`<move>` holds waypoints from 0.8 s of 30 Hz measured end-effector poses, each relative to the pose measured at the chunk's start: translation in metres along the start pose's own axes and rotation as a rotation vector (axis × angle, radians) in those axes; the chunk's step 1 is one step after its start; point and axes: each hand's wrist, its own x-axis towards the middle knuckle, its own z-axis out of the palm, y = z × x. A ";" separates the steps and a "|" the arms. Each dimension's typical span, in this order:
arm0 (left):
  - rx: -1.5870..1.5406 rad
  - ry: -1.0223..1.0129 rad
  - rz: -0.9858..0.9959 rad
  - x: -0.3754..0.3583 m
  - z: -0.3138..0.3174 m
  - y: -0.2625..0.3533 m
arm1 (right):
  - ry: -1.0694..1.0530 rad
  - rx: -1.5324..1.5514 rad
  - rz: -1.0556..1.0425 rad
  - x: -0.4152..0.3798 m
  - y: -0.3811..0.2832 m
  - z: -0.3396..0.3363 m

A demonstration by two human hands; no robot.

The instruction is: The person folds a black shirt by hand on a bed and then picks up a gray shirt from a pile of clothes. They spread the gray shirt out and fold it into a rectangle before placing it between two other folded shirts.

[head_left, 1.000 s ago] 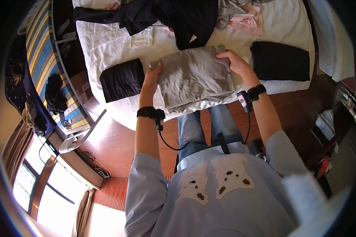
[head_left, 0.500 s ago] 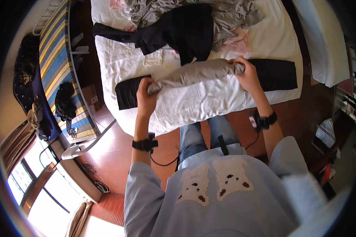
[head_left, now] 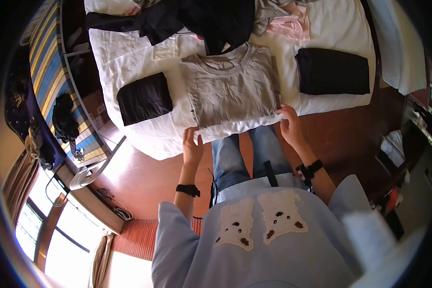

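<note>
A grey T-shirt (head_left: pixel 233 91), folded into a rectangle with its neckline away from me, lies flat on the white bed (head_left: pixel 129 53). My left hand (head_left: pixel 193 146) is at its lower left corner, fingers apart and holding nothing. At the lower right corner is my right hand (head_left: pixel 291 126), its fingers spread near the hem. A folded black garment (head_left: pixel 144 98) lies left of the T-shirt, and a larger folded black one (head_left: pixel 333 72) lies to the right. Beyond the T-shirt is an unfolded black garment (head_left: pixel 192 19).
Pink cloth (head_left: pixel 292 23) and crumpled grey fabric (head_left: pixel 266 12) lie at the far side of the bed. A striped bed (head_left: pixel 48 67) with a dark garment (head_left: pixel 65 120) on it stands at the left. My legs (head_left: pixel 269 153) touch or nearly touch the near bed edge.
The grey T-shirt, held up between my hands before, now lies flat between the black folded garments. Both hands have released it and moved towards me.
</note>
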 end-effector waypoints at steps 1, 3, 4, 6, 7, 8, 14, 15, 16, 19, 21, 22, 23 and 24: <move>-0.004 0.036 -0.033 0.003 0.000 -0.005 | 0.037 0.004 0.005 0.002 0.004 0.001; -0.187 0.071 -0.135 0.015 0.004 -0.014 | 0.112 0.014 0.005 0.015 0.010 0.007; -0.215 0.071 -0.188 0.023 0.004 -0.010 | 0.140 0.030 0.055 0.024 0.009 0.009; -0.272 0.071 -0.290 0.036 0.004 -0.002 | 0.133 0.184 0.183 0.039 0.004 0.013; -0.258 0.065 -0.294 0.041 0.006 -0.004 | 0.129 0.260 0.247 0.046 0.003 0.015; -0.245 0.059 -0.298 0.045 0.009 -0.007 | 0.131 0.250 0.284 0.050 0.005 0.017; -0.608 -0.052 -0.530 0.053 0.020 -0.028 | 0.085 0.424 0.505 0.060 0.044 0.027; -0.753 -0.077 -0.598 0.055 0.020 -0.028 | 0.060 0.443 0.535 0.061 0.039 0.024; -0.763 -0.087 -0.605 0.055 0.020 -0.028 | 0.035 0.462 0.563 0.063 0.034 0.021; -0.751 -0.101 -0.619 0.059 0.019 -0.025 | -0.077 0.499 0.611 0.070 0.031 0.023; -0.687 -0.091 -0.615 0.062 0.019 -0.020 | -0.095 0.478 0.602 0.073 0.029 0.024; -0.624 -0.094 -0.612 0.064 0.018 -0.017 | -0.104 0.468 0.597 0.074 0.029 0.024; -0.561 -0.097 -0.609 0.066 0.017 -0.014 | -0.133 0.472 0.620 0.076 0.028 0.023; -0.498 -0.100 -0.605 0.067 0.016 -0.012 | -0.162 0.475 0.643 0.078 0.028 0.023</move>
